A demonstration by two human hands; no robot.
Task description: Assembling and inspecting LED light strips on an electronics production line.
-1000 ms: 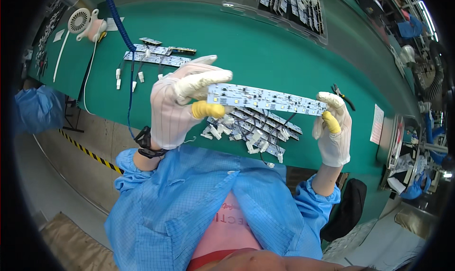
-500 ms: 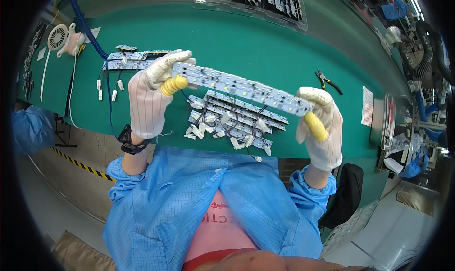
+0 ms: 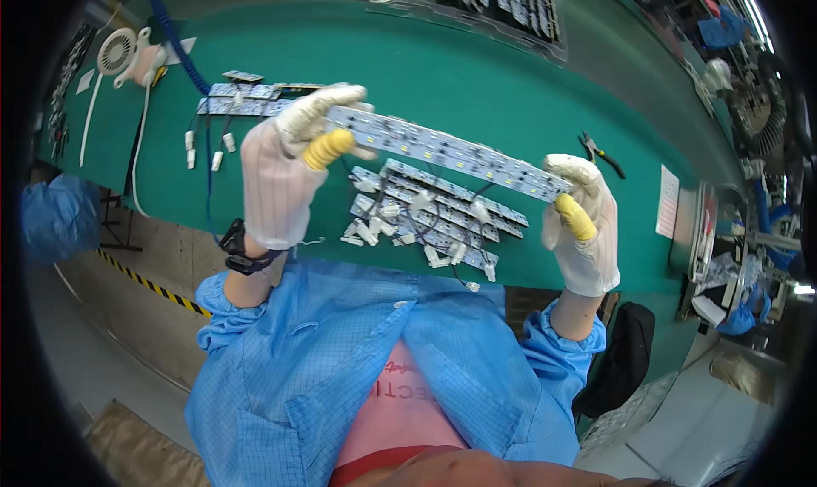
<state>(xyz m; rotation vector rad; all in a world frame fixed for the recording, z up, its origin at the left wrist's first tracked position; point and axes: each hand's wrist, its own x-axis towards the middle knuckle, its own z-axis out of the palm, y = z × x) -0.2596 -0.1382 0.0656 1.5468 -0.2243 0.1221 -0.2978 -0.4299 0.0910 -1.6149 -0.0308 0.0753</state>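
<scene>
A long white LED circuit board (image 3: 447,152) is held up above the table, its left end a little higher in the picture than its right. My left hand (image 3: 294,159), in a white glove with a yellow thumb cover, pinches the left end. At the right end, my right hand (image 3: 585,219) grips it in the same way, gloved alike. The board's face carries small dark parts and yellowish LEDs. Beneath it, several similar boards (image 3: 451,202) lie stacked on the green mat, with dark wires and white connectors (image 3: 368,232) bunched on their near side.
More LED boards (image 3: 230,104) with hanging connectors lie at the left. A clear tray (image 3: 545,48) of boards stands at the far side. Pliers (image 3: 602,155) and a printed sheet (image 3: 668,199) rest at the right. A small fan (image 3: 117,51) and blue coiled hose (image 3: 174,40) are far left.
The whole scene has shifted slightly to the right in the picture. Both hands keep hold of the LED circuit board, which has tilted a little nearer to level.
</scene>
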